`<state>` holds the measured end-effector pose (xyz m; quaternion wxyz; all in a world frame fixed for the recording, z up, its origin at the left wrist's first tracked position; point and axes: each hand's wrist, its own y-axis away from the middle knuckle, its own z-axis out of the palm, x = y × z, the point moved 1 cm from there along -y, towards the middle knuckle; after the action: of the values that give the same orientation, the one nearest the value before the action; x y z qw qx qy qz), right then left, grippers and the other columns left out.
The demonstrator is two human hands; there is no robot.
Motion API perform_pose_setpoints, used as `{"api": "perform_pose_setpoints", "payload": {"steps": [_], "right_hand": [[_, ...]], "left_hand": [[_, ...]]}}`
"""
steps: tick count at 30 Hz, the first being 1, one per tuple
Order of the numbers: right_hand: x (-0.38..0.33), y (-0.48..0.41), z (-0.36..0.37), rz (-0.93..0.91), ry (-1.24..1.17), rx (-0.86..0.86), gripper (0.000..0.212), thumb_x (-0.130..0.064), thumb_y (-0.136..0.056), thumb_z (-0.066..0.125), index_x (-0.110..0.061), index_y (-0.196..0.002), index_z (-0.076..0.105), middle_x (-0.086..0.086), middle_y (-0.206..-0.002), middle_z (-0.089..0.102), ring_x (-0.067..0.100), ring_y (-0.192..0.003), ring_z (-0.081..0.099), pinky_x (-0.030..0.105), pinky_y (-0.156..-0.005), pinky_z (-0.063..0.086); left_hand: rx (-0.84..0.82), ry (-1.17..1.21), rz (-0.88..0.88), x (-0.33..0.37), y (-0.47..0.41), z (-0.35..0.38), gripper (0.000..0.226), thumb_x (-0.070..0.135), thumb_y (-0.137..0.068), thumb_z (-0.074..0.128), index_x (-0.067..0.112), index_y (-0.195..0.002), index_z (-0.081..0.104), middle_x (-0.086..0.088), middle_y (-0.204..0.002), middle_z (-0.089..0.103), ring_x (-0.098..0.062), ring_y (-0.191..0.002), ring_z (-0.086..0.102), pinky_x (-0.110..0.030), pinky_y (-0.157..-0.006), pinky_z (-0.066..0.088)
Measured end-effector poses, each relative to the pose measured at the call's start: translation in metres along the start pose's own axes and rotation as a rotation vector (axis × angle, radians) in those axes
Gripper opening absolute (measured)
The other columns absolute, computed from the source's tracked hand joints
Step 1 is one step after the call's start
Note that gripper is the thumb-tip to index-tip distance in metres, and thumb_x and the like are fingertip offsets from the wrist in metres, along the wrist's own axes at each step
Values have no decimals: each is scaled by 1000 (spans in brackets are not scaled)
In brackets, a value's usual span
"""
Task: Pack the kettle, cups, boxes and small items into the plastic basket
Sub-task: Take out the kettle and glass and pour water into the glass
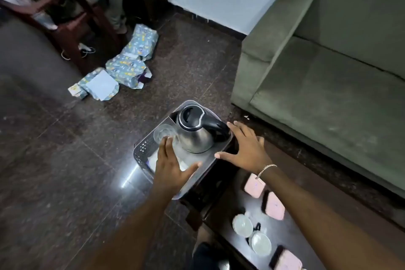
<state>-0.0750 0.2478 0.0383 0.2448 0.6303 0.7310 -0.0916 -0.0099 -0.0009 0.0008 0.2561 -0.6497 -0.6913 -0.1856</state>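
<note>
Dim indoor light. A glare streak lies on the glossy floor (129,178) beside the basket (140,151). Soft blur throughout; wide-angle bending at the edges.

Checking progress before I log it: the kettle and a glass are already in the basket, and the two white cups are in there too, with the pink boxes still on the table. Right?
Not quite. The head view shows the two white cups still on the dark table, near the pink boxes. The kettle and glass are in the basket, as you said.
</note>
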Motion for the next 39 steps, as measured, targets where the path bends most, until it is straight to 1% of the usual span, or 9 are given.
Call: {"api": "perform_pose_setpoints", "payload": {"steps": [3,6,11,18,22,25,29,34,39], "right_hand": [[-10,-28,17,-23,-296,29,90,-67,-67,78,-34,-143,45,-8,-143,49,14,-134,46,42,-112,36],[-8,-56,28,-42,-388,83,62,-40,-70,89,-24,-123,62,-4,-113,66,14,-104,62,19,-89,40],[3,-88,34,-72,-387,-89,30,-32,-73,90,-17,-91,72,-3,-73,66,8,-70,56,31,-70,46],[8,-107,44,-97,-625,-358,31,-6,-71,87,-9,-58,59,1,-48,60,11,-45,54,22,-50,42],[5,-103,56,-59,-707,-203,32,-6,-56,72,4,-56,43,5,-43,44,13,-41,39,24,-43,27],[2,-100,60,-70,-748,-140,31,-4,-54,68,-5,-54,37,-2,-45,35,12,-43,32,25,-44,22],[-2,-93,56,-101,-754,-82,36,-5,-53,67,-4,-55,31,-2,-51,30,12,-51,26,42,-45,16],[-8,-79,11,-139,-823,-17,37,-10,-51,69,6,-56,36,4,-48,35,13,-45,31,27,-43,19],[-3,-44,-61,-195,-796,57,28,3,-53,66,2,-53,39,2,-44,37,13,-41,30,30,-42,17]], "left_hand": [[123,185,-263,-29,-16,8,117,65,-71,84,10,-156,25,-13,-159,30,-30,-149,34,-51,-119,39],[177,259,-382,-55,-33,23,109,54,-72,87,10,-153,29,-14,-150,37,-29,-138,44,-47,-116,42],[186,322,-402,-100,-51,49,92,21,-74,92,5,-147,39,-15,-142,49,-32,-130,54,-50,-112,44],[199,361,-372,-120,-64,68,93,26,-70,95,10,-145,42,-8,-141,57,-25,-129,57,-46,-111,46],[231,374,-367,-124,-69,70,82,28,-71,92,15,-137,45,-6,-130,61,-22,-118,61,-46,-103,51],[245,359,-355,-122,-67,67,80,32,-71,91,16,-135,46,-6,-127,61,-23,-116,62,-47,-102,52],[269,350,-330,-116,-62,53,78,37,-69,88,19,-132,47,-4,-123,63,-24,-110,65,-45,-97,54],[279,343,-244,-90,-57,25,73,36,-68,91,32,-124,44,1,-114,64,-20,-101,67,-43,-89,57],[229,346,-141,-41,-43,5,79,37,-66,94,32,-127,43,7,-116,63,-15,-104,67,-41,-89,56]]}}
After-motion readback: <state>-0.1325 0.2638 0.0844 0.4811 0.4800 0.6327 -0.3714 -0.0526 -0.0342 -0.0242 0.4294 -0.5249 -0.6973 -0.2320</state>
